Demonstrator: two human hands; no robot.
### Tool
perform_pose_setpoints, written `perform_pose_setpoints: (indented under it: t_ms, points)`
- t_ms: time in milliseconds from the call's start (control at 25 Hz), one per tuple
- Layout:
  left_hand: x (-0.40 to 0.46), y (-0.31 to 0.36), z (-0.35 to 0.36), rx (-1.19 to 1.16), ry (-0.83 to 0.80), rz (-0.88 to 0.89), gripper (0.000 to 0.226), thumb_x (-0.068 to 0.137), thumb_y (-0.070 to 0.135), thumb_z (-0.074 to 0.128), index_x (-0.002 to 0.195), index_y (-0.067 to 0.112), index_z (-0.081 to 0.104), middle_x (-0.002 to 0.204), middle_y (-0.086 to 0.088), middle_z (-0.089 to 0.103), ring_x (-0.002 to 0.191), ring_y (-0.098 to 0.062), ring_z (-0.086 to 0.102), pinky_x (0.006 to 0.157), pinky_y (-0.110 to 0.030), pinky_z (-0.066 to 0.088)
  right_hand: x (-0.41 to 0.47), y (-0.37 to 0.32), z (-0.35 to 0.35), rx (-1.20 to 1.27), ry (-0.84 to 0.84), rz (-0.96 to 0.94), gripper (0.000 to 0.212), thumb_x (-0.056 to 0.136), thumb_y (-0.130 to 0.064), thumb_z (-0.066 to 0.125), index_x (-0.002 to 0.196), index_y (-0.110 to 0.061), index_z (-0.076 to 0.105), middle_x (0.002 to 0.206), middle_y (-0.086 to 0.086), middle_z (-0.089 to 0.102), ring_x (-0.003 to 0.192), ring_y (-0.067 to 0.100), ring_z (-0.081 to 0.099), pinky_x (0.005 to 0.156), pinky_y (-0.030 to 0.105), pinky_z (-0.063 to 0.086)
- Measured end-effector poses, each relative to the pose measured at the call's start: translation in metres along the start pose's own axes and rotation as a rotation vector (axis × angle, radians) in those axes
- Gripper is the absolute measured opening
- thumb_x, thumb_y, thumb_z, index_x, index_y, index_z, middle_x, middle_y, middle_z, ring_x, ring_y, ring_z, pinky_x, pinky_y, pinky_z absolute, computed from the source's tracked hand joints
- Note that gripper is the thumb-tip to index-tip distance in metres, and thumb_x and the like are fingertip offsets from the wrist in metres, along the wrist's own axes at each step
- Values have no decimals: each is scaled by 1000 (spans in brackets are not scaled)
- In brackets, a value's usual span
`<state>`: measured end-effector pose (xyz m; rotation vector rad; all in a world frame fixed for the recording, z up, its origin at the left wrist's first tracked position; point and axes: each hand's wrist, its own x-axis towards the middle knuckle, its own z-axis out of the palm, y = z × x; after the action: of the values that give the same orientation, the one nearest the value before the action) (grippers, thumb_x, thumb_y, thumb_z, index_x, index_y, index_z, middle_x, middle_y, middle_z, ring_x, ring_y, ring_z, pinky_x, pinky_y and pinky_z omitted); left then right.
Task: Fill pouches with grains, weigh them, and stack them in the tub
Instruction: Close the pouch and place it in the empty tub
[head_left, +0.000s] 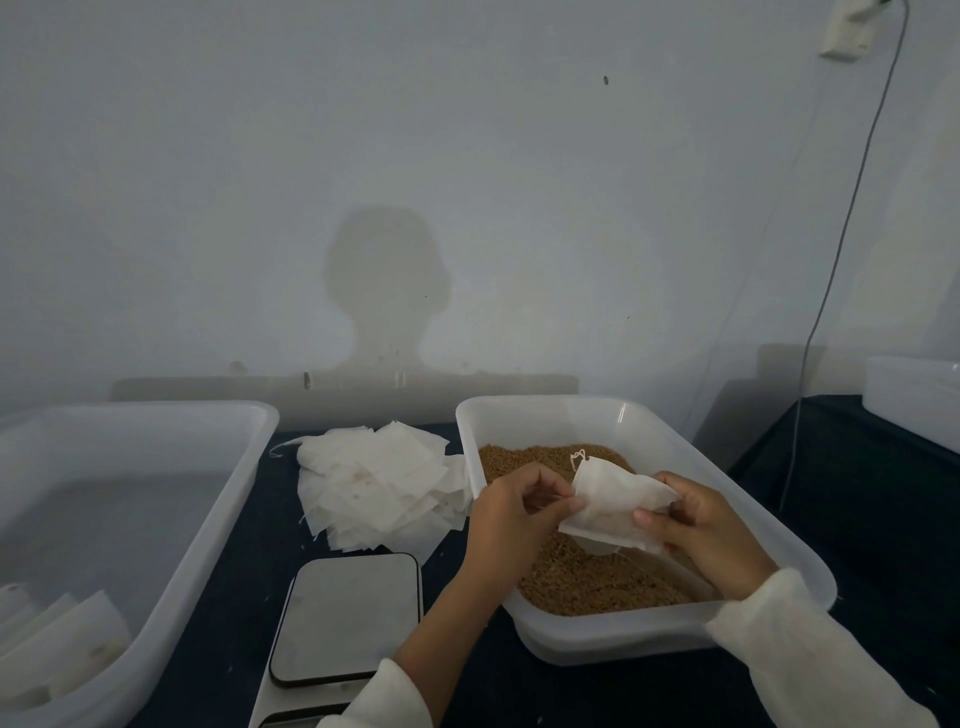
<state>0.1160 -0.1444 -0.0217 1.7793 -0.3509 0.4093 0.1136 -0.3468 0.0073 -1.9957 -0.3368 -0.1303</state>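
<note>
A white drawstring pouch (613, 501) hangs over the brown grains (587, 577) in the clear tub (524, 410) on the right. My left hand (514, 514) pinches the pouch's left edge. My right hand (701, 535) grips its right side. A loose heap of empty pouches (379, 488) lies on the dark table behind the scale (345, 618). At the left stands a large clear tub (228, 499) with a few filled pouches (57, 649) in its near corner.
The wall rises just behind the table. A cable (831, 270) hangs down the wall at the right. Another white container (914, 400) sits on a dark surface at the far right.
</note>
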Motion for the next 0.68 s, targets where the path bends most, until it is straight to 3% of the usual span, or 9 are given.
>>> perform_pose_setpoints:
  t_ms: [120,200,320,520,680]
  points:
    - [1,0,0,28,-78,-1,12,82,31,70,86,19,70,87,11,71,82,-3,65,78,-25,55,-1,4,3,22,8,24,15,85,-9,63,95,-20,64,88,6,68,80,22,66,69,34,57]
    - [2,0,-1,45,-121,-13,14,85,30,67,85,16,71,87,10,70,82,-5,64,79,-26,54,-2,3,2,-8,8,6,13,85,-9,64,92,-20,64,86,5,68,81,20,66,64,27,56]
    - [4,1,0,73,-134,-50,15,87,27,66,83,13,70,89,8,71,83,-5,63,81,-27,52,0,-4,-3,-110,4,-39,15,86,-8,63,87,-23,64,81,-5,68,79,4,64,60,12,49]
    - [5,0,1,189,-161,-68,25,85,29,68,78,5,64,82,5,68,75,-3,61,74,-26,50,4,-13,-7,-253,-28,-73,19,85,-6,64,84,-25,62,82,-6,65,80,7,60,65,14,42]
    - [4,0,1,192,-173,-66,25,85,27,68,71,9,59,69,13,59,65,6,54,67,-21,46,3,-13,-7,-262,-34,-65,20,85,-7,65,84,-26,62,83,-6,65,81,8,60,68,17,43]
